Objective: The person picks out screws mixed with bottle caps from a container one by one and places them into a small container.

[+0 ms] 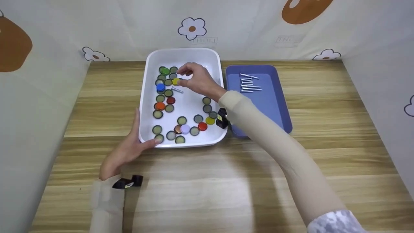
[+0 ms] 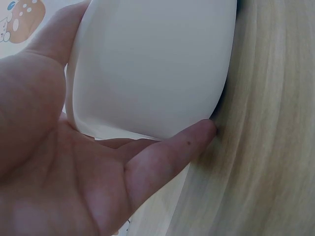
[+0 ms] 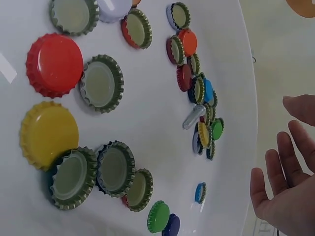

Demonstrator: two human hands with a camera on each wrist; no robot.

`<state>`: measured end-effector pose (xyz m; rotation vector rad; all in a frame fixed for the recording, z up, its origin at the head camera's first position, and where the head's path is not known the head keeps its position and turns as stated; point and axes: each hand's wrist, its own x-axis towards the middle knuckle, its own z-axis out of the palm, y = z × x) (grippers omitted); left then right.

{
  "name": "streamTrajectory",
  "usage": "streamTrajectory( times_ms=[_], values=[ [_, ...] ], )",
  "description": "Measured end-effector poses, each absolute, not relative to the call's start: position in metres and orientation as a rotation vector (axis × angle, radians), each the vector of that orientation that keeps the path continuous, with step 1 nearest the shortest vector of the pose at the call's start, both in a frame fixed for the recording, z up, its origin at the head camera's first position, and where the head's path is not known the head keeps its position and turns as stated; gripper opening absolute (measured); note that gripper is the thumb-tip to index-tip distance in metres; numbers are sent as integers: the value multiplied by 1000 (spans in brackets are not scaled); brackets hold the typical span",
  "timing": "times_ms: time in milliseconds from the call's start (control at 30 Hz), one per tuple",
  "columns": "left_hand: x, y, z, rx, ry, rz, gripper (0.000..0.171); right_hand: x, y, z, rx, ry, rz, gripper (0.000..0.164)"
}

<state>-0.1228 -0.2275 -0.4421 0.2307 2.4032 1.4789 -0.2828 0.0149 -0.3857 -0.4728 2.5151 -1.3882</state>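
My left hand [image 1: 129, 145] grips the near left corner of a white tray [image 1: 190, 145], its thumb over the rim and its fingers along the outer wall. Many bottle caps lie in this tray, some plain side up, others showing red, blue, green or orange tops. Over the tray's far half hangs my right hand [image 1: 200, 79], thumb and fingers apart with nothing between them in the right wrist view. Its thumb overlaps a yellow bottle cap [image 1: 176, 81] in the head view. Just below that cap lies a silver screw [image 1: 177, 90], which also shows as a small metal rod [image 3: 194, 117] from the right wrist.
To the right of the white tray stands a blue tray [image 1: 268, 110] with several silver screws [image 1: 248, 84] in its far part. Both sit on a wood-grain table [image 1: 323, 129]. A pale patterned cloth [image 1: 239, 26] rises behind and at the sides.
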Motion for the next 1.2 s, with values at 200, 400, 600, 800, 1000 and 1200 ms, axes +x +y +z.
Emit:
streamTrajectory(
  times_ms=[200, 400, 600, 800, 1000, 1200],
  values=[
    [-123, -227, -443, 225, 2400, 1480, 119, -285, 12, -391, -493, 2522, -1375, 34],
    [-123, -227, -440, 204, 2405, 1434, 118, -287, 8, -392, -474, 2519, -1377, 33],
    [-124, -227, -440, 199, 2395, 1457, 119, -291, 1, -394, -515, 2509, -1402, 35],
    [-125, -226, -442, 242, 2375, 1515, 118, -293, -3, -396, -517, 2493, -1402, 37],
    [-124, -227, -440, 226, 2378, 1500, 119, -295, -8, -399, -472, 2513, -1377, 33],
    [-123, -228, -441, 212, 2382, 1488, 119, -297, -14, -406, -433, 2542, -1323, 32]
  ],
)
